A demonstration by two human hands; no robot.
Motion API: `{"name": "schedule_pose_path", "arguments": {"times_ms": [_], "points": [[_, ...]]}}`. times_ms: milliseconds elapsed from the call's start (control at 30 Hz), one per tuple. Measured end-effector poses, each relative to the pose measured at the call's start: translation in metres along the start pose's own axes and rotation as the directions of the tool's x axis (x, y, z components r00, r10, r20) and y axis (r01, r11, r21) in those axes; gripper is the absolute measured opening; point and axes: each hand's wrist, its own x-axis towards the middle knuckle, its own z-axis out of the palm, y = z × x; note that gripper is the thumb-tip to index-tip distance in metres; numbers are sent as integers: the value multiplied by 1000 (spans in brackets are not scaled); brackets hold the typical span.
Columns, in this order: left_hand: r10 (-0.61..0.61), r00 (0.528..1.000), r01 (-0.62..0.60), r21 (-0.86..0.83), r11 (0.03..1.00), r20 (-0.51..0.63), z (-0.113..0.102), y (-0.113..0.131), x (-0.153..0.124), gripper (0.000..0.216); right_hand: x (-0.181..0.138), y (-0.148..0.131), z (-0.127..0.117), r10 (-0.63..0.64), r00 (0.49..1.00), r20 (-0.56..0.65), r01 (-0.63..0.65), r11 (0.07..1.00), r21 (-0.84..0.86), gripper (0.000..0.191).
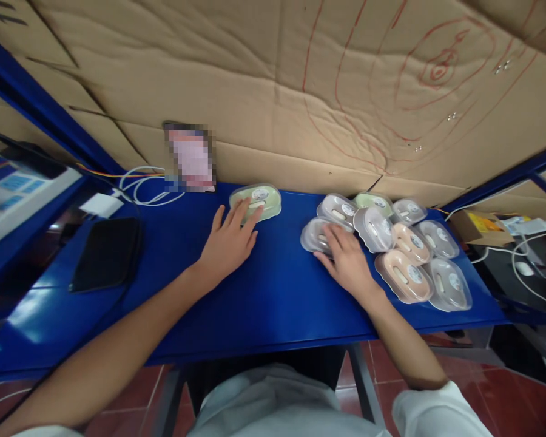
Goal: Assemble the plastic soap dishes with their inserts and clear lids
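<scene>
My left hand [232, 237] lies with its fingers spread over a clear plastic package with a pale green insert [270, 197], fingertips resting on its near side. On the right, my right hand [346, 258] reaches over a clear package with a grey insert [310, 233]. Its fingers are stretched across the lid and the thumb lies apart, by the near edge. Just behind is another grey package [334, 205]. To the right are several more, including a tilted grey one [374, 229] and a peach one [398, 279]. Each has a round label and a whitish oblong piece.
The blue table [255, 303] backs onto a cardboard wall [236, 79] with red drawn lines. A dark flat pad [104, 252], a white box-shaped adapter [102, 205] and white cables lie on the left. A pixelated panel [192, 158] leans at the back. An open carton [477, 227] stands at the far right.
</scene>
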Motion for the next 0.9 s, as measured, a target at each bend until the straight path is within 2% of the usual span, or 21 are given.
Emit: {"name": "schedule_pose_path", "arguments": {"times_ms": [67, 100, 200, 267, 400, 500, 633, 800, 900], "points": [[32, 999, -32, -47, 998, 6, 1, 8, -2, 52, 1, 2, 4, -146, 986, 84, 138, 986, 88, 66], [74, 997, -71, -85, 994, 21, 1, 12, -4, 50, 1, 2, 6, -177, 979, 100, 166, 980, 113, 67], [294, 950, -262, -249, 932, 102, 4, 20, -10, 49, 0, -1, 10, -157, 982, 100, 147, 984, 105, 66], [381, 915, -317, -349, 882, 131, 9, 21, -13, 54, -2, -8, 12, -140, 986, 93, 135, 989, 60, 63], [282, 953, -218, -393, 893, 111, 16, 20, -16, 55, -2, -19, 19, -209, 975, 74, 210, 978, -11, 54], [259, 953, -165, -446, 880, 159, 16, 17, -15, 60, -1, -20, 22, -311, 947, 80, 311, 950, 12, 54], [320, 929, -197, -482, 853, 187, 11, 13, -14, 53, -3, -19, 23, -391, 918, 65, 390, 921, 26, 53], [354, 927, -239, -532, 813, 125, 17, 2, -11, 46, -3, -16, 25, -344, 938, 47, 342, 939, 38, 55], [343, 935, -233, -563, 793, 96, 21, -1, -10, 49, -2, -12, 26, -385, 922, 36, 381, 922, 71, 54]]}}
